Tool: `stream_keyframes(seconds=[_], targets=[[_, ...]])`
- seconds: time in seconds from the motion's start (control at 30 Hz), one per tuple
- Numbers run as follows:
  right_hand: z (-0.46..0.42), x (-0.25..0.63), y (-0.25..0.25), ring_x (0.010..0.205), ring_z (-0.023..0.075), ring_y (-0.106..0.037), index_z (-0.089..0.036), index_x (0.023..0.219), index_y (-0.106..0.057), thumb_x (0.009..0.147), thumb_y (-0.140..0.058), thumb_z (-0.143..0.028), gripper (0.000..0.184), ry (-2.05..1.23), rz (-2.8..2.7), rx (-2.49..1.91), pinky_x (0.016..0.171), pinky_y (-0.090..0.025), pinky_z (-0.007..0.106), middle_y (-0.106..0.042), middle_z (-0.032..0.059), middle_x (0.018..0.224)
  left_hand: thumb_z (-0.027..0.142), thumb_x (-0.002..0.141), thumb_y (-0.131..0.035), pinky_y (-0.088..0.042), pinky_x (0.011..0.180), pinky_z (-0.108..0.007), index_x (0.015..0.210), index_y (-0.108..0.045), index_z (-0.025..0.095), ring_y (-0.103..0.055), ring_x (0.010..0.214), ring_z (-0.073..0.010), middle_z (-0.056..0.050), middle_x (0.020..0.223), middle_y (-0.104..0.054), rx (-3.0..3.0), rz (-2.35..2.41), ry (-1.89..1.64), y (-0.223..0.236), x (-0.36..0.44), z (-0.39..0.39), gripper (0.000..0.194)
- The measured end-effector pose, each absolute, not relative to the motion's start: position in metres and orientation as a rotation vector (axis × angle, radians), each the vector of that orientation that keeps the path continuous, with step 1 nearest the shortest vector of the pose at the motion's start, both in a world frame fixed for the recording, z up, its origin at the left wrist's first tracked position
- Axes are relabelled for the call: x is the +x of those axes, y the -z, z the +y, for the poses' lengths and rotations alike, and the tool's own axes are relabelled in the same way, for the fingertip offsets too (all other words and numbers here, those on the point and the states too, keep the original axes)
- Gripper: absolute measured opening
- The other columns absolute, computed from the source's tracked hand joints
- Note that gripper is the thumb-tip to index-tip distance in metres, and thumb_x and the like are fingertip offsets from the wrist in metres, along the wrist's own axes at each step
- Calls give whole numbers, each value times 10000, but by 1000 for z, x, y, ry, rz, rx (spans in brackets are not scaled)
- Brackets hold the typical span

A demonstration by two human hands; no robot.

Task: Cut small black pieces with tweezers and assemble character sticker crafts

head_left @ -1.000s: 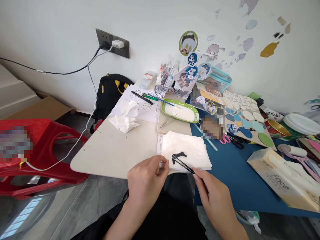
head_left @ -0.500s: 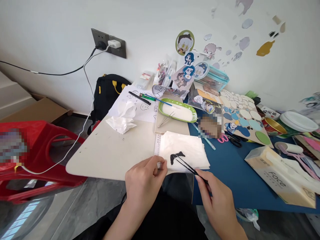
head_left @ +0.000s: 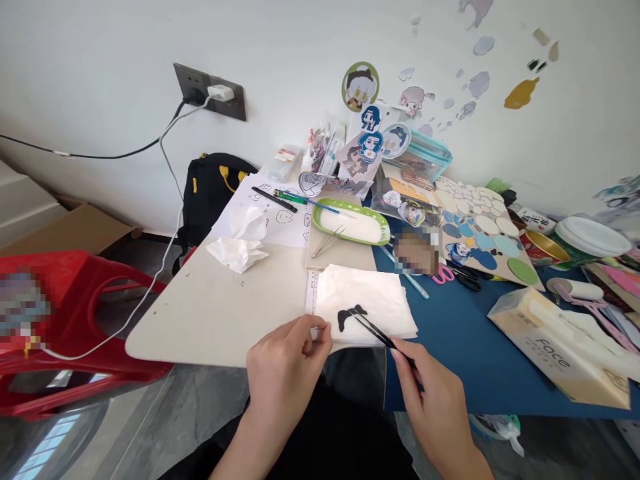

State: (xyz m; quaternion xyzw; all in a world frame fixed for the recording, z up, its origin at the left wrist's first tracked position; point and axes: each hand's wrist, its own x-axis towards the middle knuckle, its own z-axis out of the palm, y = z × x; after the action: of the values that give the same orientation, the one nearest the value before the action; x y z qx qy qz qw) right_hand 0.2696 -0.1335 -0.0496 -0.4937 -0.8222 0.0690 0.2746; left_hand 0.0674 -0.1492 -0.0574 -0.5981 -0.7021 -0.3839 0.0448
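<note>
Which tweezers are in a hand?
The black tweezers, held in the right hand; the silver tweezers lie by the green tray, with no hand on them.

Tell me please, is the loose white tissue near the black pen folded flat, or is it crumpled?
Crumpled. The white tissue stands up in uneven peaks and creases, with ragged corners sticking out.

Black tweezers (head_left: 377,333), smooth, with a slight sheen. Black cutout (head_left: 345,319), flat and matt. Tissue stack (head_left: 370,287), soft matt paper. Crumpled tissue (head_left: 240,253), creased white paper. Silver tweezers (head_left: 327,243), shiny metal. Green-rimmed dish (head_left: 383,231), smooth and glossy. Stool (head_left: 75,273), glossy red plastic. Backpack (head_left: 213,190), matt black cloth. Box (head_left: 100,223), matt brown cardboard. Zip pouch (head_left: 425,160), clear, shiny plastic. Floor (head_left: 160,393), smooth grey, faintly reflective.
</note>
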Motion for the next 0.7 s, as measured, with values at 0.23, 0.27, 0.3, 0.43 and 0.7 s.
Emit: stream_keyframes(seconds=[0.23,0.27,0.3,0.43,0.7], targets=[[-132,272,49,450,98,-538,-182,1021,-597,944,-402,-276,230,-217,-2240,-1361,347,-308,183,-629,24,668,288,786,-580,-239,413,-181,664,-601,217,-390,388,-57,81,437,-360,-1822,-2134,1151,57,66,-149,142],[-133,272,49,419,91,-511,-185,1031,-594,945,-399,-280,233,-216,-2217,-1365,341,-303,184,-628,21,667,289,787,-580,-239,410,-180,668,-602,216,-390,387,-57,82,437,-361,-1827,-2129,1150,58,66,-148,141],[-133,272,49,396,85,-488,-187,1040,-591,946,-399,-284,234,-204,-2191,-1366,337,-301,183,-627,18,664,290,788,-579,-239,408,-179,673,-604,215,-390,386,-56,82,438,-363,-1834,-2122,1148,58,66,-148,140],[-134,272,51,425,90,-514,-179,1030,-595,944,-409,-278,228,-135,-2181,-1362,353,-322,174,-613,18,644,292,792,-576,-240,404,-175,675,-604,210,-386,383,-54,81,439,-360,-1848,-2112,1139,59,66,-148,145],[-137,273,51,468,105,-559,-181,1009,-588,946,-398,-277,222,-165,-2195,-1389,348,-314,173,-605,14,623,302,801,-563,-243,405,-175,687,-603,210,-383,388,-54,80,447,-352,-1858,-2117,1118,56,66,-149,152]])
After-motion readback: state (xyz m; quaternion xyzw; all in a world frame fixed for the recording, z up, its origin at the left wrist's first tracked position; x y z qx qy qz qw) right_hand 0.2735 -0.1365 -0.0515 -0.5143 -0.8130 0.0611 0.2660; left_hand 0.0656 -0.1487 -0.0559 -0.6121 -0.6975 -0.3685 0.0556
